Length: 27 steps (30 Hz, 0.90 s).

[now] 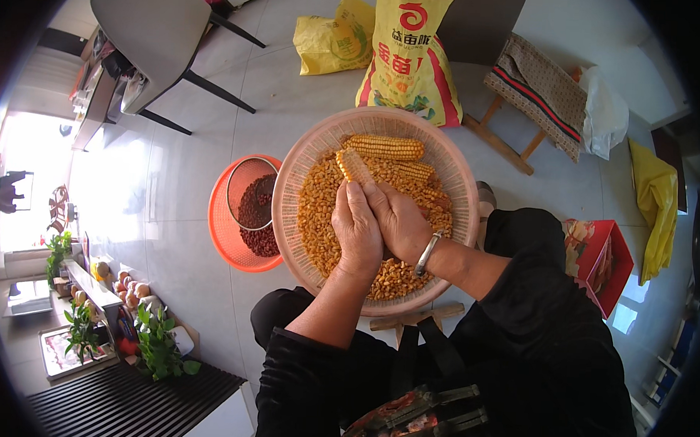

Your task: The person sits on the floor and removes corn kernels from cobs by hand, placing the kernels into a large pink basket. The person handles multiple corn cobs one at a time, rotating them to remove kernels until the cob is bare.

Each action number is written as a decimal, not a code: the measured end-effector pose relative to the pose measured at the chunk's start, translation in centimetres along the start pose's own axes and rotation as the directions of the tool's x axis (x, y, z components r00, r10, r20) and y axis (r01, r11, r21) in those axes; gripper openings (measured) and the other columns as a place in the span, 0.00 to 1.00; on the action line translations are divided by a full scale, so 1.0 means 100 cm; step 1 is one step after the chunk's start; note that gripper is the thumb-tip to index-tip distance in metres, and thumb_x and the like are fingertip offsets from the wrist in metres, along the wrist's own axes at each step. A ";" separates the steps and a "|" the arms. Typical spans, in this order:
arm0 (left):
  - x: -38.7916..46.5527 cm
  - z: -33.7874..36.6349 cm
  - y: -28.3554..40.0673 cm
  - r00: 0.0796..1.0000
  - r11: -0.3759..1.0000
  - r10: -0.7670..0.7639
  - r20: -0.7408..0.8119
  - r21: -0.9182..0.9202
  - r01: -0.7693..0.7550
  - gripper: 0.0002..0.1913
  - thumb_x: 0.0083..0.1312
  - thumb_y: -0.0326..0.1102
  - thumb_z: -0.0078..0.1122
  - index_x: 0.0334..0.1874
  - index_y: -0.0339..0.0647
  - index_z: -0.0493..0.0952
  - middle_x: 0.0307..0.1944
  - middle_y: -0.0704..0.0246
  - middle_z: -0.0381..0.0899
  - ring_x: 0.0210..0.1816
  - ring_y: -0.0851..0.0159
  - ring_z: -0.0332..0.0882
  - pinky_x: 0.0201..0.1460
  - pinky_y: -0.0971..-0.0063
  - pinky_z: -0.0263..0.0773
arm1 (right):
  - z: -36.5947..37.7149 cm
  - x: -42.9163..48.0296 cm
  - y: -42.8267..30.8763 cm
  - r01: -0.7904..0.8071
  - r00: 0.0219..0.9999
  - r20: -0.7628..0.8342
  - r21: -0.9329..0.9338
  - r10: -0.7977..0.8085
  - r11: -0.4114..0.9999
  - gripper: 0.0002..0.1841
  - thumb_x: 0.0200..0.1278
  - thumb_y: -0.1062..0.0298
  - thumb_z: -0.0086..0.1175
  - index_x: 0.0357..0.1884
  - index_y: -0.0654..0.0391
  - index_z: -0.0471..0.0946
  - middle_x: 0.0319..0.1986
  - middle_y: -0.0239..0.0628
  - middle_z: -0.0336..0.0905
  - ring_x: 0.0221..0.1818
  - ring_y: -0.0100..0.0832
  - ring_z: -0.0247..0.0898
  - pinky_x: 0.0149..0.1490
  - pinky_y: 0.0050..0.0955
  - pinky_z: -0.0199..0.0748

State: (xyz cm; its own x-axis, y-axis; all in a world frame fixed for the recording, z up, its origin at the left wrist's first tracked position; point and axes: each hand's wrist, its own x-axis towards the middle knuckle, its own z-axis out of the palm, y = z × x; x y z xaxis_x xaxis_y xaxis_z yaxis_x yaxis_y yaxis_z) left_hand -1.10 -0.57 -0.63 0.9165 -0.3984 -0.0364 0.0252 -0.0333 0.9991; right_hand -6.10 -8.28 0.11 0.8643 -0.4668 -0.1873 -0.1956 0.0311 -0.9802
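Both hands meet over a round pink plastic basket (288,216) full of loose corn kernels (315,217). My left hand (358,227) and my right hand (402,223), with a silver bangle at its wrist, are closed around the lower part of a partly shelled corn cob (353,165). Its upper end points away from me and still bears kernels at the tip and along one side. Beyond it, a full corn cob (384,146) lies on the kernels, with another cob (414,171) just below it. What lies under my palms is hidden.
An orange basket (219,237) with dark red beans and a round sieve (228,185) stands at the left. Behind are a yellow printed sack (410,64), a crumpled yellow bag (333,41) and a grey chair (154,27). A cloth-covered stool (533,92) and a red box (611,274) are at right.
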 end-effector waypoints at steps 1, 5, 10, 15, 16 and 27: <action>0.001 -0.001 -0.002 0.999 0.997 0.039 -0.015 0.070 -0.038 0.19 0.80 0.43 0.40 0.46 0.32 0.74 0.32 0.62 0.79 0.32 0.68 0.75 0.36 0.70 0.73 | -0.001 0.000 0.000 -0.017 1.000 0.008 0.000 0.017 1.000 0.27 0.79 0.47 0.38 0.46 0.66 0.75 0.33 0.58 0.81 0.37 0.53 0.80 0.43 0.41 0.76; 0.005 -0.006 -0.007 0.999 0.990 0.021 0.029 0.142 -0.025 0.18 0.80 0.42 0.41 0.44 0.33 0.74 0.32 0.64 0.78 0.33 0.68 0.74 0.37 0.71 0.72 | -0.004 -0.001 0.000 -0.016 1.000 0.000 -0.004 0.016 1.000 0.27 0.79 0.47 0.38 0.44 0.66 0.77 0.32 0.57 0.81 0.37 0.52 0.80 0.45 0.40 0.76; 0.011 -0.005 -0.008 0.997 0.931 0.079 0.003 0.357 -0.075 0.16 0.78 0.40 0.44 0.48 0.31 0.75 0.29 0.58 0.81 0.28 0.59 0.79 0.32 0.64 0.73 | -0.004 0.001 -0.003 -0.036 0.999 -0.021 0.050 0.037 0.998 0.27 0.79 0.48 0.38 0.44 0.66 0.77 0.32 0.56 0.82 0.38 0.52 0.80 0.45 0.40 0.76; 0.020 -0.003 0.004 0.996 0.998 -0.063 -0.056 -0.031 0.061 0.18 0.76 0.39 0.48 0.57 0.29 0.72 0.34 0.60 0.82 0.32 0.65 0.79 0.37 0.70 0.75 | -0.004 -0.005 -0.008 -0.130 0.989 0.064 -0.034 0.132 0.991 0.28 0.79 0.47 0.38 0.45 0.66 0.78 0.32 0.55 0.82 0.38 0.52 0.80 0.45 0.39 0.75; 0.022 -0.004 0.006 0.995 0.982 -0.097 -0.024 -0.167 0.091 0.19 0.76 0.39 0.48 0.59 0.29 0.71 0.35 0.61 0.82 0.33 0.67 0.79 0.38 0.72 0.75 | -0.001 -0.010 -0.009 -0.090 0.994 0.053 -0.028 0.092 0.995 0.28 0.79 0.47 0.37 0.45 0.66 0.78 0.32 0.55 0.82 0.38 0.51 0.80 0.45 0.39 0.75; 0.038 -0.021 0.004 0.994 0.931 0.085 -0.065 0.361 -0.056 0.19 0.78 0.42 0.41 0.45 0.32 0.77 0.35 0.56 0.81 0.37 0.55 0.79 0.44 0.62 0.72 | -0.012 -0.015 -0.011 -0.275 0.934 0.260 0.081 0.246 0.958 0.26 0.79 0.46 0.37 0.39 0.62 0.74 0.17 0.35 0.72 0.15 0.28 0.70 0.23 0.30 0.70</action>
State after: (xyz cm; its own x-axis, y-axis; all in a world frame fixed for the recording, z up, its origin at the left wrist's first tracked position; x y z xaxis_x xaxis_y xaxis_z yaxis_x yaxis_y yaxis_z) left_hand 3.24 -0.14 -0.32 0.9393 -0.3394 0.0498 -0.1716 -0.3393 0.9249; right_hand -7.67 -8.66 1.58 0.8793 -0.1979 -0.4332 -0.3881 0.2296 -0.8926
